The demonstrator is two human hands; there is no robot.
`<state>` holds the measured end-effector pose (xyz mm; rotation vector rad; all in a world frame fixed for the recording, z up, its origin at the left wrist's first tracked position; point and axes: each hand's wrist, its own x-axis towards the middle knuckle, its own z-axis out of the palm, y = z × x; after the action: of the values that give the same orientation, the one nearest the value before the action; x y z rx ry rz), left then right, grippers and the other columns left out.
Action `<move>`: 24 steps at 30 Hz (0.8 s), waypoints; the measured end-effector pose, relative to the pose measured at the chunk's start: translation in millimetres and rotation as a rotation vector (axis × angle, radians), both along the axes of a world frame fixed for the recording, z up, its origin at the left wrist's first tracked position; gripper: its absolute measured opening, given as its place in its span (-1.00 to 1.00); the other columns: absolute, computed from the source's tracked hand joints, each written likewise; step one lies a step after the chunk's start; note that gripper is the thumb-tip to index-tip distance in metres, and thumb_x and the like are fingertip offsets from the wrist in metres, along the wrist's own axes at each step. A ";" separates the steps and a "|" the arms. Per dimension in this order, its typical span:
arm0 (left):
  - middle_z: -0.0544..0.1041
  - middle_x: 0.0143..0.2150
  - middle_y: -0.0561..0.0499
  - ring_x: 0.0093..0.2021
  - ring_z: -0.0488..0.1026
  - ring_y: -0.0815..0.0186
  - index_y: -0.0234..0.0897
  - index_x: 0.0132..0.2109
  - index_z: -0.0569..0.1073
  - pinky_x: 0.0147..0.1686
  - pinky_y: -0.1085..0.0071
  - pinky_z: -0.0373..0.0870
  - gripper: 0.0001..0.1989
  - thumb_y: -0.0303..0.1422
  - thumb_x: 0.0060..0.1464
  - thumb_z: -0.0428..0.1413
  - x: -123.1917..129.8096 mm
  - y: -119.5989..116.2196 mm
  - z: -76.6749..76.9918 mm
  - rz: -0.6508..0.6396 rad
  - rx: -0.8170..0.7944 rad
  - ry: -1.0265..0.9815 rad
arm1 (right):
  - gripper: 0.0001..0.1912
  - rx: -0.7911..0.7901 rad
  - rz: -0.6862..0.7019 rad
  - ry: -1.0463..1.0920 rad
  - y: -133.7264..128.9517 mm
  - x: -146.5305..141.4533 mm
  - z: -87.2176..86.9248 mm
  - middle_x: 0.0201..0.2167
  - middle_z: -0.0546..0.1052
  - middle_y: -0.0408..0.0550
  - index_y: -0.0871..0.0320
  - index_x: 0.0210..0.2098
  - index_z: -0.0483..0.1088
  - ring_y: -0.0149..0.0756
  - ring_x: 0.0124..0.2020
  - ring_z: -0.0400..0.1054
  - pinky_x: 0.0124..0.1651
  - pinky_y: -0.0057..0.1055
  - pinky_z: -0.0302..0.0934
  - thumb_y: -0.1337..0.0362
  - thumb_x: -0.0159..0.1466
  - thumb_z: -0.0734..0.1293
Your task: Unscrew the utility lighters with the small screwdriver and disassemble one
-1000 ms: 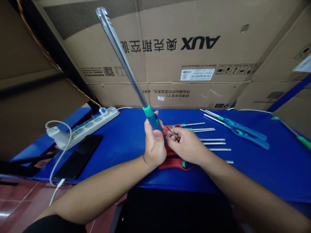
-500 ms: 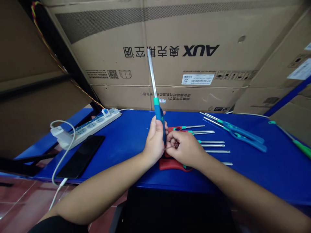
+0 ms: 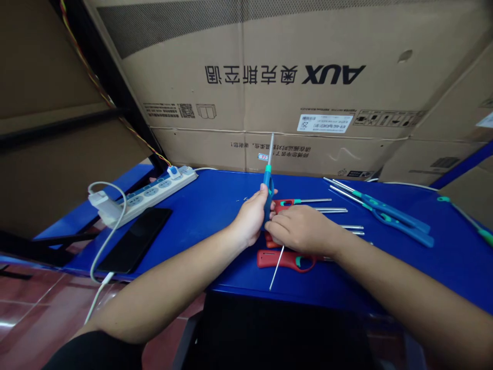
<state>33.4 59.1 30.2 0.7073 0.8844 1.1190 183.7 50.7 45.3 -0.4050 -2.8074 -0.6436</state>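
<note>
A blue long-nosed lighter (image 3: 267,177) with a teal collar and metal tube is gripped in my left hand (image 3: 251,217), its tube pointing up and away. My right hand (image 3: 302,228) is closed close beside the lighter's handle end. Out of the underside of that fist sticks a thin, pale metal rod (image 3: 276,270), slanting down toward the table edge; its other end is hidden by the fingers. Beneath my hands lie several red lighters with metal tubes, partly covered; the nearest red lighter (image 3: 279,260) shows its handle and teal trigger.
More blue lighters (image 3: 400,216) lie on the blue table (image 3: 215,200) at right, near a green-handled tool (image 3: 468,221). Left are a power strip (image 3: 154,192) with plugged-in cables and a black phone (image 3: 134,241). A large cardboard box (image 3: 269,31) stands behind.
The blue lighter has tipped away from me and its tip sits lower. My right hand has turned, fingers now facing down, and the thin rod shows below it. The view has shifted slightly.
</note>
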 end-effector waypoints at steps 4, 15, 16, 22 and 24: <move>0.37 -0.51 0.12 -0.55 0.33 0.44 -0.36 -0.10 0.53 -0.50 0.48 0.23 -0.35 0.17 -0.04 0.21 -5.6 9.1 -0.1 0.006 -0.053 0.083 | -0.67 -0.057 -0.008 -0.058 9.5 -7.7 5.3 -0.48 0.56 -0.03 0.20 -0.37 0.44 -0.33 -0.52 0.26 -0.42 -0.32 -0.05 0.47 0.35 0.09; 0.32 -0.60 0.11 -0.66 0.19 0.43 -0.31 -0.24 0.51 -0.63 0.49 0.08 -0.48 0.05 0.29 -0.08 -65.6 69.4 7.0 0.132 0.080 0.426 | -0.88 -0.526 -0.136 0.054 78.4 -48.6 22.0 -0.38 0.57 -0.07 0.14 -0.36 0.47 -0.34 -0.42 0.31 -0.33 -0.38 0.04 0.37 0.17 0.28; 0.29 -0.61 0.12 -0.67 0.17 0.44 -0.30 -0.24 0.51 -0.63 0.49 0.05 -0.49 0.05 0.28 -0.06 -72.3 73.3 7.7 0.158 0.101 0.454 | -0.89 -0.556 -0.155 0.065 88.7 -51.9 17.0 -0.40 0.56 -0.09 0.14 -0.36 0.48 -0.36 -0.43 0.31 -0.33 -0.40 0.05 0.37 0.14 0.29; 0.32 -0.56 0.10 -0.64 0.24 0.43 -0.29 -0.22 0.51 -0.65 0.50 0.12 -0.43 0.17 0.16 0.00 -93.7 77.3 7.2 0.106 0.410 0.755 | -0.85 -0.653 -0.237 0.080 127.6 -68.8 -20.9 -0.51 0.55 -0.15 0.15 -0.37 0.52 -0.42 -0.52 0.31 -0.40 -0.46 0.08 0.38 0.10 0.31; 0.36 -0.55 0.09 -0.62 0.29 0.44 -0.28 -0.28 0.49 -0.64 0.53 0.17 -0.48 0.14 0.15 0.05 -95.9 75.2 7.1 0.048 0.556 0.864 | -0.83 -0.654 -0.249 0.093 129.9 -70.0 -24.7 -0.49 0.57 -0.14 0.14 -0.36 0.53 -0.40 -0.51 0.32 -0.41 -0.45 0.08 0.38 0.10 0.30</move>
<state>-62.6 134.3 37.3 1.7126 1.3178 1.1077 113.8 180.6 20.6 -0.8780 -2.8321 0.2774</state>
